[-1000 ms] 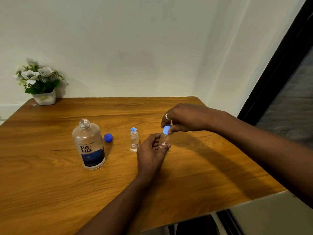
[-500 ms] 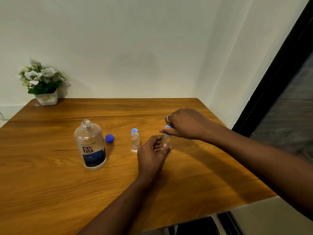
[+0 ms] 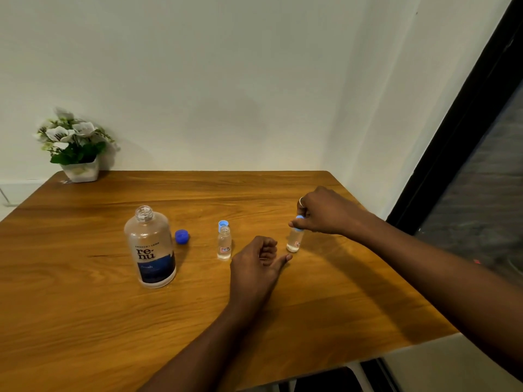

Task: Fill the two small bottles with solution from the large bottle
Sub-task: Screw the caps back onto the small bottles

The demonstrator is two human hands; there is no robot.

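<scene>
The large clear bottle (image 3: pixel 150 248) with a dark blue "renu" label stands uncapped at centre left, its dark blue cap (image 3: pixel 181 236) lying just to its right. One small clear bottle (image 3: pixel 224 243) stands open, with a light blue cap (image 3: pixel 223 224) behind it. A second small bottle (image 3: pixel 295 239) stands further right, wearing a light blue cap. My right hand (image 3: pixel 322 213) pinches that cap from above. My left hand (image 3: pixel 256 264) rests on the table between the small bottles, fingers loosely curled, holding nothing, apart from both.
A wooden table (image 3: pixel 85 306) carries everything; its right edge runs close to the capped bottle. A white pot of white flowers (image 3: pixel 74 149) sits at the far left corner against the wall. A dark door frame (image 3: pixel 467 123) stands on the right.
My left hand has let go of the capped small bottle. My right hand has carried that bottle to the right by its cap, away from the left hand.
</scene>
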